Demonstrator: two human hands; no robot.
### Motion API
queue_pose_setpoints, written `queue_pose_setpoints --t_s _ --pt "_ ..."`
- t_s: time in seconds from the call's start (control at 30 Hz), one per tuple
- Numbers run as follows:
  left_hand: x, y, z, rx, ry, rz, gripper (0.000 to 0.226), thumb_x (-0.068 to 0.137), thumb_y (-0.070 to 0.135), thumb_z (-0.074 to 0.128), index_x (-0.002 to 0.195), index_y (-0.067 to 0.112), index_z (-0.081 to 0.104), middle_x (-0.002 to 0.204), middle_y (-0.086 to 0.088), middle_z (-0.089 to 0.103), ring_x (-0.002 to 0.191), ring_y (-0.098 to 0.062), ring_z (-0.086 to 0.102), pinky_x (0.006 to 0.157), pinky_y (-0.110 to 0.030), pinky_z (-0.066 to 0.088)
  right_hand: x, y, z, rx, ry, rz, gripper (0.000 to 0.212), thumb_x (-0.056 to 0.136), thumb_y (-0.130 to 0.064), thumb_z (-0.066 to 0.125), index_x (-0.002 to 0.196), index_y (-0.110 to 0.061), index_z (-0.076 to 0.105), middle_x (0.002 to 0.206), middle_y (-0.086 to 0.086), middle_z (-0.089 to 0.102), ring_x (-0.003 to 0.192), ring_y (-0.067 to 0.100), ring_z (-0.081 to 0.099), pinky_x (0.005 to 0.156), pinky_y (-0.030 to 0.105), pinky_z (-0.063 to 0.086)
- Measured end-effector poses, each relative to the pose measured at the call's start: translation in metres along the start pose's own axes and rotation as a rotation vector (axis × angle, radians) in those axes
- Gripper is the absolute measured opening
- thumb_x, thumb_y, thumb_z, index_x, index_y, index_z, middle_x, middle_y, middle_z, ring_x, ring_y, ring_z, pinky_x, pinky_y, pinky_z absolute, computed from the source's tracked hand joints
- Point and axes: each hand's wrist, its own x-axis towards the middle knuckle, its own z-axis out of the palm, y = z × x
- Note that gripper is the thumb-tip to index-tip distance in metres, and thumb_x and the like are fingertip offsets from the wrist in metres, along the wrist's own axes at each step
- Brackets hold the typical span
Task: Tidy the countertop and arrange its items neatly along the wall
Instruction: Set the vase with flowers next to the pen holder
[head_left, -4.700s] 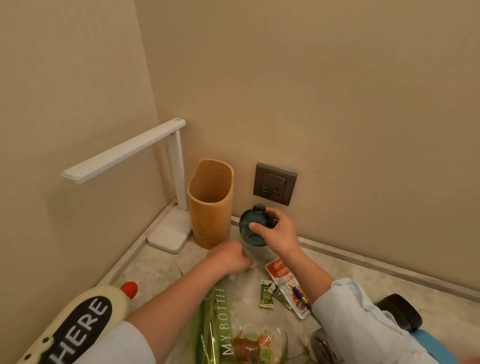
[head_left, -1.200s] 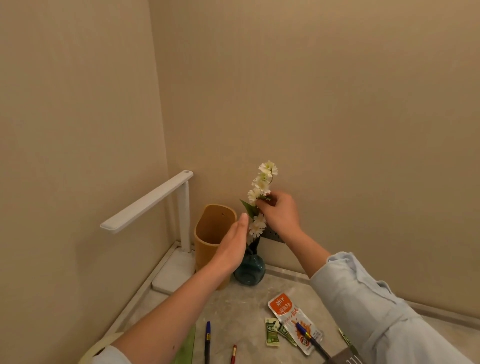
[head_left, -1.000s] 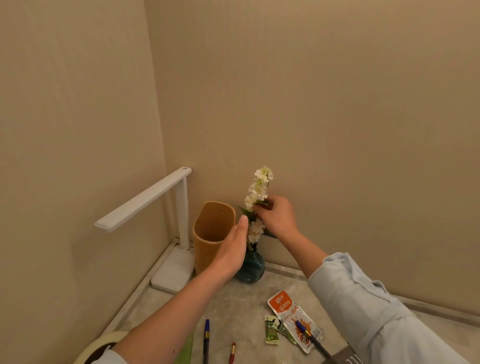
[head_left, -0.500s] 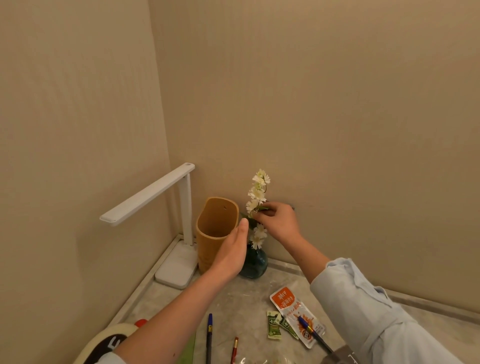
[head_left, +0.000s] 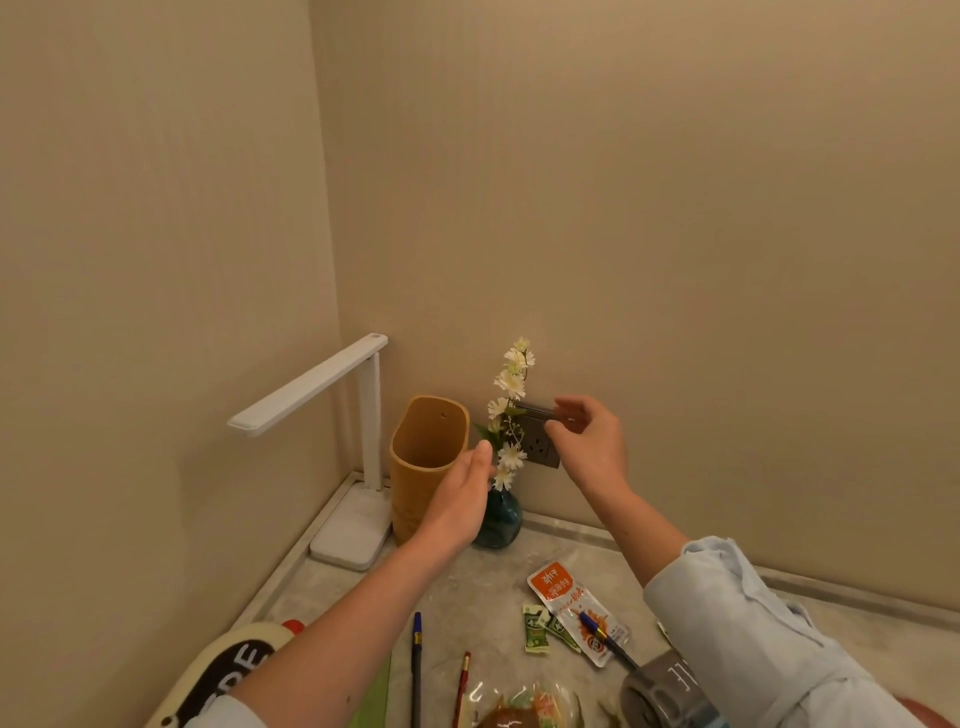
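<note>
A small teal glass vase (head_left: 503, 517) stands by the back wall with a sprig of white flowers (head_left: 510, 410) upright in it. My left hand (head_left: 462, 499) hovers just left of the vase, fingers straight, holding nothing. My right hand (head_left: 587, 441) is to the right of the flowers, fingers loosely bent and apart from the stem, holding nothing. A tan wooden holder (head_left: 423, 467) stands to the left of the vase, and a white desk lamp (head_left: 358, 457) sits in the corner.
On the marble countertop (head_left: 467, 587) lie an orange snack sachet (head_left: 574, 605), green sachets (head_left: 540, 626), a blue pen (head_left: 416, 665), a red pencil (head_left: 460, 686) and a clear food bag (head_left: 519, 706). A wall socket (head_left: 540, 441) sits behind the flowers. A cream plush (head_left: 223, 675) lies bottom left.
My right hand let go of the flower stem and drew back to the right; the flowers now stand alone in the vase. My left hand stayed beside the vase.
</note>
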Motion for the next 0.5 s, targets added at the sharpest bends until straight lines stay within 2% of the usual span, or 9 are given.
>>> queue_pose_setpoints --t_s 0.1,0.23,0.37,0.5 --pt "-0.012 -0.005 0.000 -0.006 0.014 0.003 0.052 0.101 0.052 0.026 0.137 0.020 0.047 0.130 -0.001 0.058 0.119 -0.018 0.055 0.108 -0.047 0.041 -0.023 0.006 -0.005 0.050 0.000 0.044 0.028 0.085 -0.011 0.066 0.111 -0.019 0.065 0.103 -0.004 0.068 0.098 0.011 0.064 0.085 0.034 0.057" --pt "-0.031 -0.016 0.002 -0.044 0.052 -0.021 0.051 0.101 0.051 0.026 0.131 0.020 0.053 0.121 -0.001 0.062 0.110 -0.016 0.059 0.103 -0.045 0.046 -0.060 0.018 -0.006 0.096 -0.045 0.107 0.025 0.087 -0.012 0.064 0.109 -0.023 0.066 0.104 -0.005 0.068 0.098 0.010 0.064 0.088 0.037 0.057" --pt "-0.054 -0.027 0.006 -0.063 0.044 -0.038 0.046 0.102 0.047 0.027 0.122 0.018 0.057 0.118 -0.002 0.062 0.109 -0.017 0.059 0.102 -0.042 0.046 -0.094 0.033 -0.009 0.128 -0.079 0.177 0.021 0.088 -0.013 0.063 0.106 -0.023 0.066 0.103 -0.005 0.069 0.096 0.009 0.065 0.086 0.034 0.057" --pt "-0.077 -0.045 0.011 -0.020 -0.025 -0.070 0.043 0.102 0.046 0.027 0.118 0.020 0.058 0.119 0.000 0.061 0.111 -0.016 0.058 0.101 -0.040 0.046 -0.131 0.052 -0.010 0.148 -0.134 0.265 0.020 0.087 -0.008 0.064 0.105 -0.016 0.067 0.101 0.001 0.069 0.092 0.012 0.066 0.070 0.022 0.054"
